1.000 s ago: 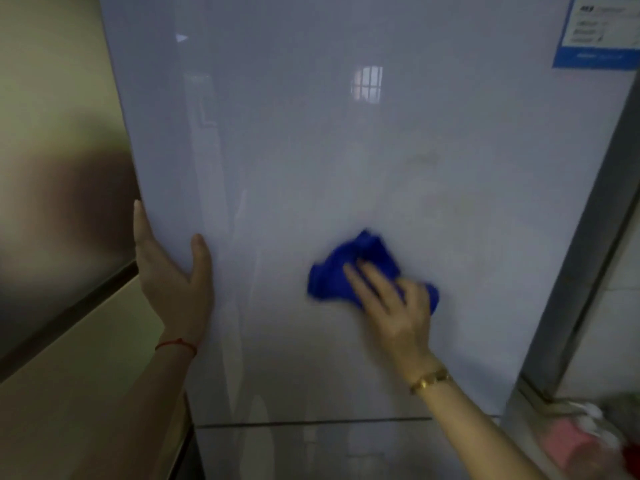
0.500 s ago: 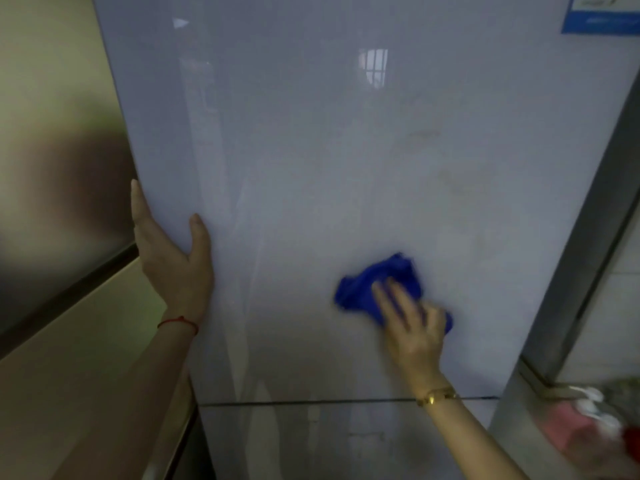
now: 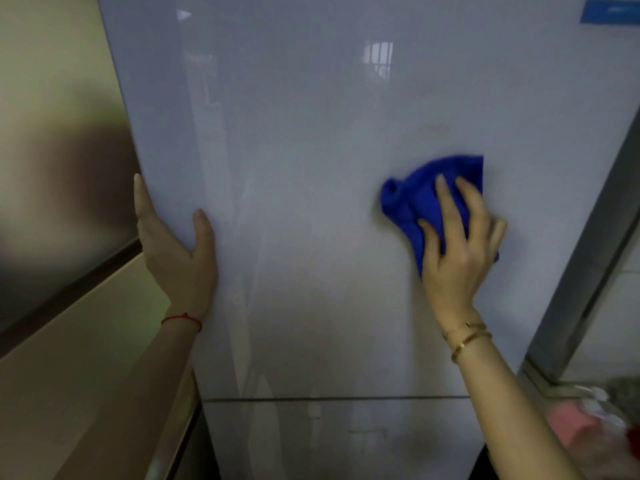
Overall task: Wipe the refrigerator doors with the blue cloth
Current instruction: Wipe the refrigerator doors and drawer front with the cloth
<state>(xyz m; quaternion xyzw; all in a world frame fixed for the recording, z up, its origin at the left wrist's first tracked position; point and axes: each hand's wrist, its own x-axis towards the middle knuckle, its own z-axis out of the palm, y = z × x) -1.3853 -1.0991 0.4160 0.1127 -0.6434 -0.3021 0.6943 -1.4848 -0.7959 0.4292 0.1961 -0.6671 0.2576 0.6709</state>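
Note:
The glossy pale grey refrigerator door fills most of the view, with a seam to a lower door beneath it. A bunched blue cloth lies flat against the upper door's right half. My right hand presses on the cloth with fingers spread over it. My left hand grips the door's left edge, thumb on the front face and fingers behind the edge.
A blue label sits at the door's top right corner. A beige wall with a dark strip is to the left. A grey frame runs down the right, with blurred pink and white items low at the right.
My right hand has slid the blue cloth rightward and upward across the door. My left hand has stayed on the door's left edge.

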